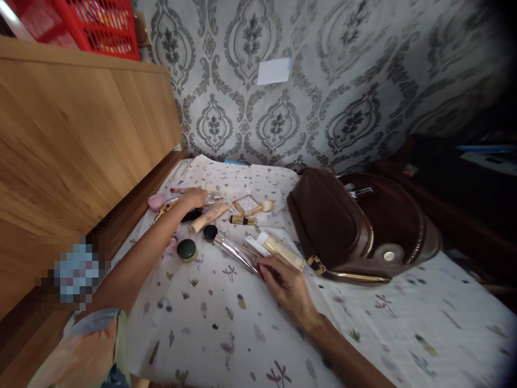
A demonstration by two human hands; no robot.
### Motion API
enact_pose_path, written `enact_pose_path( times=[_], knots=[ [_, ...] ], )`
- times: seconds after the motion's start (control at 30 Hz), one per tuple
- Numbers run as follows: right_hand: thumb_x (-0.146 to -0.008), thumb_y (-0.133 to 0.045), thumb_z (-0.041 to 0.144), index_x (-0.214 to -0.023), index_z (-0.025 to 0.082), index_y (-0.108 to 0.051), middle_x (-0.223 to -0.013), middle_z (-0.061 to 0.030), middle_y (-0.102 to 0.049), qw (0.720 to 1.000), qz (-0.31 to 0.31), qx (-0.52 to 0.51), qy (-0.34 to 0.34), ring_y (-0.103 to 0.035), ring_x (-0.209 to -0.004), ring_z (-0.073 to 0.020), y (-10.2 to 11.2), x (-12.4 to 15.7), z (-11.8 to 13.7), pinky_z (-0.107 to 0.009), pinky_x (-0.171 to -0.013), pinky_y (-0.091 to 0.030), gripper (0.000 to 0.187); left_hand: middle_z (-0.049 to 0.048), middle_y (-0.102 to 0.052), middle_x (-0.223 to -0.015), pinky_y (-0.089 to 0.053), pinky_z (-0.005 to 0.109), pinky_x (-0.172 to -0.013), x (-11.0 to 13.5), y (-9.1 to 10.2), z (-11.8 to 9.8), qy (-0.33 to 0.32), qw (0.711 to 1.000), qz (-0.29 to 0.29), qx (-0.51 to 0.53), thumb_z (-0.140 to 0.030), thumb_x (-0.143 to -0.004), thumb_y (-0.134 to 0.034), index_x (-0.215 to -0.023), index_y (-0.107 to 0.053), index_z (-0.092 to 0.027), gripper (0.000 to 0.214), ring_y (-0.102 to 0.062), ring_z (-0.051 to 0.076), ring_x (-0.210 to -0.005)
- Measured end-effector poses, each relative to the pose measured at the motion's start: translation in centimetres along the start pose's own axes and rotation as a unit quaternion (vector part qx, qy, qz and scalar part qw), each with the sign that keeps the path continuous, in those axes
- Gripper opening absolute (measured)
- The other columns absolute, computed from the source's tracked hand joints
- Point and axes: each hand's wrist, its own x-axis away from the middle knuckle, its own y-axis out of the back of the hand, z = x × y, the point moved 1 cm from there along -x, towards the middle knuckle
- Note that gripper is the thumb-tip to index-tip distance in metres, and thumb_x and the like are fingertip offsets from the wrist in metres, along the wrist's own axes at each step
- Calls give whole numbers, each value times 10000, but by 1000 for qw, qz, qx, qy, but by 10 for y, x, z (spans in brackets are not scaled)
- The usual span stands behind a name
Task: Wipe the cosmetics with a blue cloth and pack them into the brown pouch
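Note:
My right hand (288, 288) is closed on the lower end of a shiny silver tube (238, 253), thumb and fingers pressed together. Beside it lie a cream tube with a white cap (280, 250) and the mouth of a brown bag (327, 221). My left hand (196, 198) reaches in among the cosmetics with its fingers curled down; what they hold, if anything, is hidden. Close to it are a beige tube (210, 216), a black oval item (191, 215) and a red-tipped stick (177, 190). A green-lidded jar (187, 249) stands nearer to me.
A glittery square compact (247, 205), a gold-and-black lipstick tube (243, 220) and a pink sponge (155, 202) lie on the patterned sheet (218, 312). A wooden cabinet (89, 129) borders the left, with a red basket (105, 27) on top. Patterned wallpaper (214, 124) is behind.

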Motion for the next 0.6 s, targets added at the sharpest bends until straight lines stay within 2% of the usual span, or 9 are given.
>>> enact_pose_path(
  times=[0.13,0.23,0.3,0.4,0.5,0.57,0.6],
  knots=[
    [-975,-523,274,-954,209,-719,-865,-75,-701,1000,0,-2,-6,-662,-732,-179,0,0,-1,-272,-616,-541,208,168,-760,-1033,-476,337,-909,6,0,4,-12,997,-46,55,-293,-755,-714,-966,-760,-153,258,-673,305,-1054],
    [-975,-523,281,-949,209,-722,-852,-74,-703,1000,2,0,-5,-667,-731,-184,-1,0,-1,-281,-622,-550,213,140,-727,-1142,-462,350,-939,19,5,12,-29,987,-109,111,-270,-820,-636,-1031,-735,-178,251,-644,293,-1091],
    [-977,-520,288,-949,213,-724,-850,-74,-706,1000,5,3,-2,-674,-738,-190,-1,-1,-1,-296,-647,-562,219,114,-712,-1146,-458,349,-945,29,9,17,-42,975,-157,153,-286,-840,-613,-1057,-714,-186,259,-632,278,-1082],
    [-981,-517,304,-968,225,-726,-876,-82,-716,1000,13,11,1,-688,-774,-207,-3,-2,-2,-318,-677,-574,224,77,-700,-1044,-477,322,-893,46,11,25,-51,949,-219,222,-335,-856,-599,-1020,-687,-178,244,-631,241,-994],
    [-981,-515,317,-970,235,-728,-873,-86,-719,1000,21,23,3,-692,-779,-220,-3,-3,-1,-331,-675,-579,229,43,-673,-891,-499,278,-738,64,4,31,-45,922,-257,285,-376,-889,-545,-981,-652,-166,253,-630,194,-829],
    [-979,-510,317,-963,237,-728,-857,-84,-713,999,22,30,10,-688,-754,-217,-1,-5,2,-320,-632,-570,232,13,-639,-775,-477,245,-617,78,-5,34,-41,889,-261,373,-429,-888,-553,-934,-632,-170,275,-607,160,-694],
    [-976,-511,313,-958,236,-726,-851,-82,-708,999,22,32,15,-683,-738,-212,0,-8,3,-312,-608,-562,229,0,-622,-730,-459,232,-571,84,-11,34,-37,862,-255,437,-466,-873,-582,-910,-624,-175,297,-589,143,-635]
  ],
)
